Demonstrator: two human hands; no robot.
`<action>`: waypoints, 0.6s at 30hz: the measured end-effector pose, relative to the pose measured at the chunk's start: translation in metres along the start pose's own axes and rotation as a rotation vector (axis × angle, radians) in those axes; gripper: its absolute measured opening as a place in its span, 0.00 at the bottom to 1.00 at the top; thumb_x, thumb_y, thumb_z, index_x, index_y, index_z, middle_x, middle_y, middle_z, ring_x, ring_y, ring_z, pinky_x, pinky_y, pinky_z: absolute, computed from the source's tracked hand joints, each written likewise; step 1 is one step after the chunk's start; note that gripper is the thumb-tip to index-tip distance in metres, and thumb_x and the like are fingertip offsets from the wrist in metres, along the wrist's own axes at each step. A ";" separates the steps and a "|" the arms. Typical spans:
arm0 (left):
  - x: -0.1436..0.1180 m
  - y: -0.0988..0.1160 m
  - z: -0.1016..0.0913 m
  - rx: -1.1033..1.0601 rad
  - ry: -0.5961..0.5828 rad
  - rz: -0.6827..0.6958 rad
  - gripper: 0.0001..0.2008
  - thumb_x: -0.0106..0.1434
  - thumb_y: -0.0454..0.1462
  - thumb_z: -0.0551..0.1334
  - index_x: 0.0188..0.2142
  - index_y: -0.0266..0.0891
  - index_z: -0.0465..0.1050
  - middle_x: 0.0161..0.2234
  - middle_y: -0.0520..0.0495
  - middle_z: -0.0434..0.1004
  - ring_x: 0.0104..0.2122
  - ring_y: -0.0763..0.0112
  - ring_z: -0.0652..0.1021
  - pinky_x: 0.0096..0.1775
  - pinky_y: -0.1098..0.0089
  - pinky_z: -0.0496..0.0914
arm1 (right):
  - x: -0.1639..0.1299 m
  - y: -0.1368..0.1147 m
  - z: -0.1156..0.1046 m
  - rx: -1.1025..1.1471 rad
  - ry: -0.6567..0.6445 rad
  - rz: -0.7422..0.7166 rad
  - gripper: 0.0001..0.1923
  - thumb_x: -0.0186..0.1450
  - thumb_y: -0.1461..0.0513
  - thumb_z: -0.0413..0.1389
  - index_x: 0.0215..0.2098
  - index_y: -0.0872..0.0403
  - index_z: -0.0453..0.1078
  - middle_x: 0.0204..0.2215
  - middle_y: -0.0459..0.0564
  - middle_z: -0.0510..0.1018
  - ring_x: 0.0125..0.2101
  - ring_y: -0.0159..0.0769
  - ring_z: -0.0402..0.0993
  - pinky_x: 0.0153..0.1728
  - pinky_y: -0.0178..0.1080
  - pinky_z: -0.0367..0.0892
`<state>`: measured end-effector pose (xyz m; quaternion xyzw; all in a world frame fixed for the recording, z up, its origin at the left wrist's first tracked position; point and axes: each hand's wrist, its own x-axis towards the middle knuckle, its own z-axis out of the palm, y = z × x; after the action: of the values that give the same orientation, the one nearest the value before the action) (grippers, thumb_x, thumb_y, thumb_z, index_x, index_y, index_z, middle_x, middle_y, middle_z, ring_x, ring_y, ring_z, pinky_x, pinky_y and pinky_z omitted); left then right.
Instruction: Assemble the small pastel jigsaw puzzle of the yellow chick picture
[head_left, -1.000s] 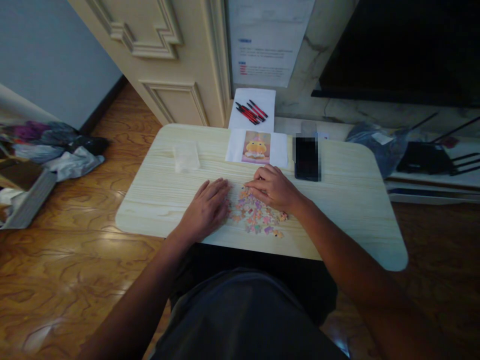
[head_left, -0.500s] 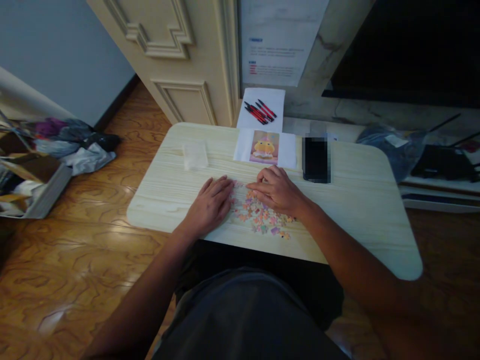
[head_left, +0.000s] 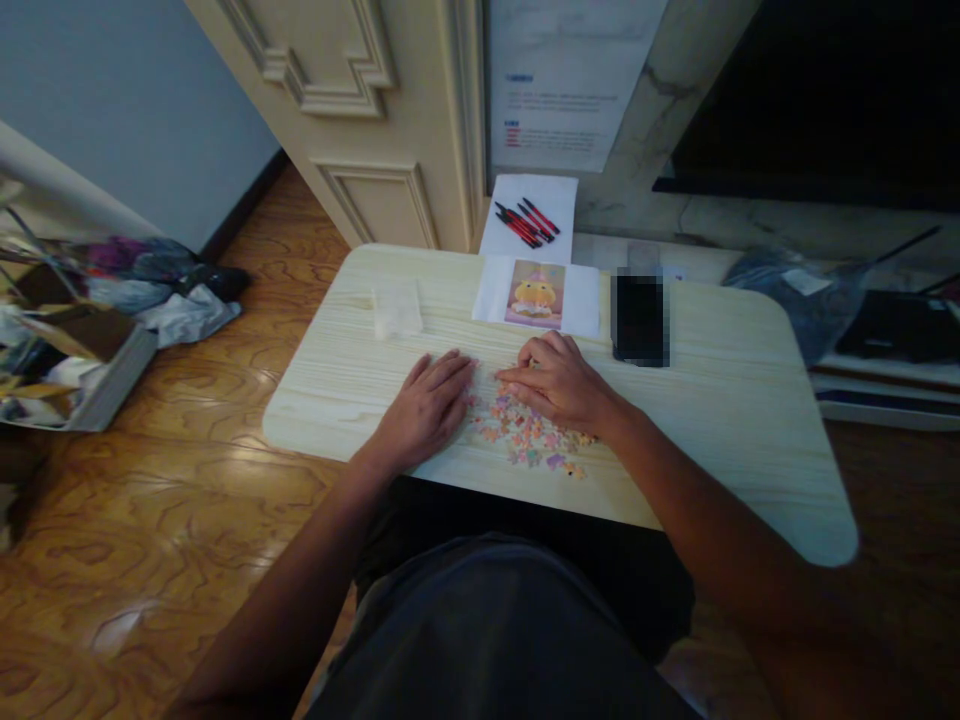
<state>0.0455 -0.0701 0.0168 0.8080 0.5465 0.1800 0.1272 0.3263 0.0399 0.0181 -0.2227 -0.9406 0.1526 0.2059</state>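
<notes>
A heap of small pastel puzzle pieces (head_left: pixel 525 435) lies on the pale wooden table (head_left: pixel 712 400) in front of me. My left hand (head_left: pixel 427 405) rests flat on the table at the heap's left edge, fingers apart and touching the nearest pieces. Over the top of the heap lies my right hand (head_left: pixel 559 385), palm down, fingers pointing left onto the pieces; I cannot tell whether it pinches one. Just beyond the hands lies a picture of a yellow duck (head_left: pixel 535 294) on white paper.
A black phone (head_left: pixel 639 318) lies right of the picture, a clear plastic bag (head_left: pixel 397 306) to its left. Red and black pens (head_left: pixel 525 220) rest on paper behind the table. Clutter and boxes (head_left: pixel 82 330) sit on the wooden floor at left.
The view has shifted left, so everything sits further right in the frame. Both hands stay on the puzzle heap, with little movement relative to it.
</notes>
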 end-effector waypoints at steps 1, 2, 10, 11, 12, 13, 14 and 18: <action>-0.001 -0.002 -0.001 -0.008 0.007 0.000 0.25 0.82 0.40 0.54 0.74 0.38 0.69 0.73 0.34 0.73 0.76 0.49 0.69 0.77 0.38 0.61 | -0.001 0.003 -0.001 0.017 0.024 0.002 0.17 0.82 0.55 0.56 0.58 0.49 0.85 0.45 0.55 0.79 0.50 0.51 0.70 0.53 0.53 0.64; -0.003 -0.005 -0.002 -0.014 0.019 -0.002 0.25 0.82 0.40 0.55 0.74 0.38 0.69 0.74 0.34 0.72 0.76 0.49 0.70 0.77 0.38 0.61 | -0.002 0.006 -0.003 0.031 0.050 0.012 0.17 0.82 0.55 0.55 0.58 0.50 0.84 0.45 0.55 0.80 0.49 0.51 0.71 0.53 0.53 0.65; -0.023 -0.026 -0.016 -0.093 0.140 -0.009 0.26 0.77 0.41 0.64 0.71 0.41 0.72 0.71 0.33 0.75 0.72 0.47 0.74 0.72 0.41 0.72 | -0.013 0.025 -0.010 0.037 0.175 0.178 0.13 0.79 0.58 0.56 0.43 0.51 0.83 0.39 0.53 0.85 0.39 0.44 0.79 0.43 0.47 0.72; -0.025 -0.026 -0.019 -0.099 0.141 -0.018 0.26 0.77 0.41 0.64 0.71 0.41 0.73 0.71 0.33 0.75 0.72 0.47 0.75 0.70 0.42 0.74 | -0.014 0.026 -0.009 0.042 0.174 0.172 0.12 0.78 0.59 0.57 0.44 0.51 0.83 0.39 0.53 0.85 0.39 0.44 0.79 0.42 0.47 0.73; -0.027 -0.026 -0.021 -0.101 0.141 -0.026 0.25 0.76 0.41 0.64 0.71 0.42 0.74 0.70 0.33 0.75 0.71 0.47 0.76 0.69 0.43 0.76 | -0.015 0.026 -0.009 0.047 0.170 0.165 0.11 0.78 0.59 0.58 0.44 0.51 0.83 0.40 0.53 0.85 0.38 0.44 0.80 0.42 0.47 0.73; -0.030 -0.025 -0.023 -0.100 0.140 -0.034 0.25 0.76 0.41 0.64 0.70 0.42 0.75 0.69 0.33 0.76 0.70 0.48 0.77 0.68 0.43 0.77 | -0.015 0.027 -0.009 0.053 0.163 0.155 0.10 0.77 0.60 0.58 0.45 0.51 0.83 0.40 0.52 0.86 0.39 0.44 0.80 0.43 0.47 0.74; -0.032 -0.025 -0.025 -0.099 0.139 -0.037 0.24 0.76 0.41 0.65 0.69 0.42 0.75 0.69 0.33 0.77 0.68 0.48 0.78 0.67 0.43 0.78 | -0.016 0.027 -0.010 0.062 0.151 0.143 0.10 0.77 0.60 0.59 0.46 0.50 0.84 0.40 0.53 0.86 0.40 0.44 0.81 0.44 0.48 0.75; -0.038 -0.023 -0.030 -0.117 0.095 -0.028 0.24 0.76 0.43 0.67 0.68 0.42 0.77 0.67 0.33 0.78 0.65 0.48 0.81 0.65 0.45 0.79 | -0.017 0.027 -0.016 0.116 0.067 0.090 0.11 0.75 0.57 0.64 0.52 0.49 0.85 0.43 0.54 0.84 0.46 0.49 0.80 0.50 0.52 0.75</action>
<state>0.0005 -0.0971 0.0286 0.7820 0.5515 0.2480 0.1509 0.3566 0.0579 0.0161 -0.2575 -0.9118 0.2082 0.2428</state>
